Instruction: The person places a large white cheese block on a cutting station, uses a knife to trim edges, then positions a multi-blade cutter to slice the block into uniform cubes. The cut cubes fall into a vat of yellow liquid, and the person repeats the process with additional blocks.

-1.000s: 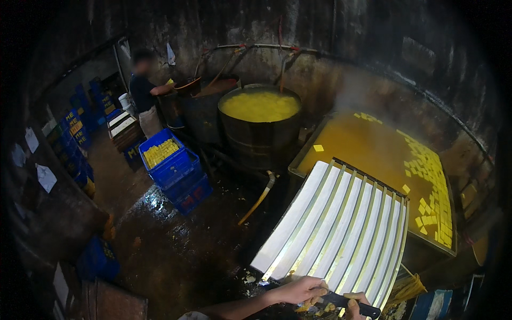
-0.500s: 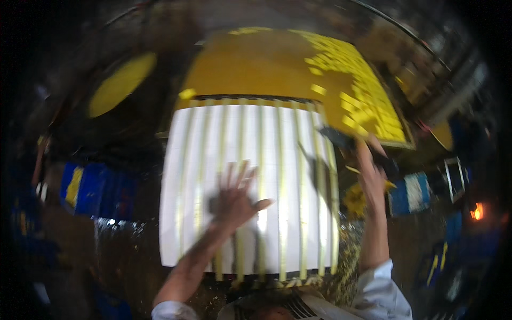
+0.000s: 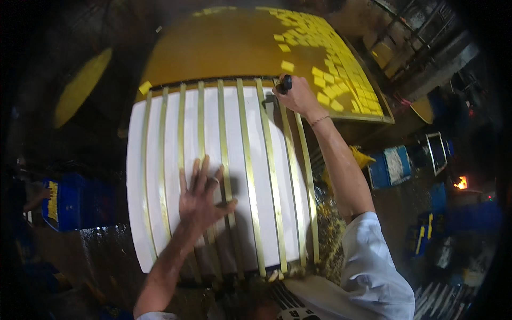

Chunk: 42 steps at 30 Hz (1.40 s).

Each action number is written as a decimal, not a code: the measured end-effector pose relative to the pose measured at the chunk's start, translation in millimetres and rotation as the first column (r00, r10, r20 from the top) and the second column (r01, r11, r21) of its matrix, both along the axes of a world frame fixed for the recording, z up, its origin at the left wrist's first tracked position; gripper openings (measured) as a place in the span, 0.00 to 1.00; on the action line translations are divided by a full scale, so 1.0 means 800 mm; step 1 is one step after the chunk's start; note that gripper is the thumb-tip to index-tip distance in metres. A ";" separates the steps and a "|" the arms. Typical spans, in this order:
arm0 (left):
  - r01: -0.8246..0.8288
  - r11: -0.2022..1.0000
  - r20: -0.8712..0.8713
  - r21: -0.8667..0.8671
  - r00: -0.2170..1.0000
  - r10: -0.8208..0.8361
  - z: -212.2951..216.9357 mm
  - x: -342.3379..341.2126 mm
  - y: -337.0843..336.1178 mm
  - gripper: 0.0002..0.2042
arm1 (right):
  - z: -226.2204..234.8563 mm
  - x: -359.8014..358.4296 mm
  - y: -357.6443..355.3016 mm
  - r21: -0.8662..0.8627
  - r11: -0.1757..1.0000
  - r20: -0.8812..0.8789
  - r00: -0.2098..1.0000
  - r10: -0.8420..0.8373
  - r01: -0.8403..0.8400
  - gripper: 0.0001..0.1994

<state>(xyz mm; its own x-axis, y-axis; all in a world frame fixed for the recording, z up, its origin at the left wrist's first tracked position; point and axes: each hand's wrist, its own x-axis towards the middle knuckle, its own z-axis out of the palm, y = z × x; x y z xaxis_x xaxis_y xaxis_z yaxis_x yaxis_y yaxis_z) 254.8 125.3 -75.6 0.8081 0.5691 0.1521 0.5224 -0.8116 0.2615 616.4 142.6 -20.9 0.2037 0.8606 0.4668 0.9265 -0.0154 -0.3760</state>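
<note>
Pressing flat on the large white slab cut into long strips [image 3: 213, 176], the left hand [image 3: 201, 198] lies with its fingers spread wide and holds nothing; its palm rests on the middle strips, nearer to the person than to the far edge. The right hand [image 3: 297, 95] is stretched out to the far right corner of the slab and is closed around a dark handle of a tool [image 3: 286, 84], which looks like a knife, though the blade is hard to see. The strips have their long axis running away from the person, from the near edge toward the wide tray of yellow liquid [image 3: 229, 48] that lies just behind the slab. Thin yellow lines separate the strips. The tool stands at the far end of one such line, so the right hand is the nearer one to it. Small yellow square pieces [image 3: 333, 69] float at the right side of the tray. A blue plastic crate [image 3: 69, 200] stands on the wet floor, left of the slab.
</note>
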 end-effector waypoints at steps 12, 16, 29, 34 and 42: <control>-0.060 0.998 0.089 0.007 0.994 0.059 -0.016 -0.027 0.010 0.43 | 0.098 -0.205 -0.252 -0.215 0.965 -0.561 0.828 0.003 -0.149 0.06; -0.081 0.997 0.119 -0.004 0.990 0.081 -0.019 -0.032 0.009 0.40 | 0.062 -0.131 -0.012 0.016 0.997 -0.284 0.956 0.075 -0.073 0.12; -0.047 0.998 0.035 0.042 0.998 0.046 -0.017 -0.020 0.011 0.40 | 0.052 -0.296 -0.333 -0.691 0.685 -0.409 0.907 -0.105 -0.232 0.17; -0.086 0.996 -0.047 0.005 0.995 0.086 -0.027 -0.046 0.023 0.42 | 0.098 -0.267 -0.124 -0.109 0.963 -0.396 0.899 0.187 -0.248 0.07; 0.019 0.998 0.056 -0.052 0.998 -0.016 -0.018 -0.014 0.005 0.39 | -0.011 -0.106 0.073 0.078 0.996 0.106 0.993 -0.054 0.046 0.12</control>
<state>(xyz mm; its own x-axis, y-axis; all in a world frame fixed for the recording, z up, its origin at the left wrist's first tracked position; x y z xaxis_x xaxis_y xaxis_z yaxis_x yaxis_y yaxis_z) 243.7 129.3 -90.1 0.8091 0.5634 0.1671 0.4917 -0.8048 0.3325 531.7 200.7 -29.8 0.1907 0.8122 0.5514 0.9604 -0.0381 -0.2761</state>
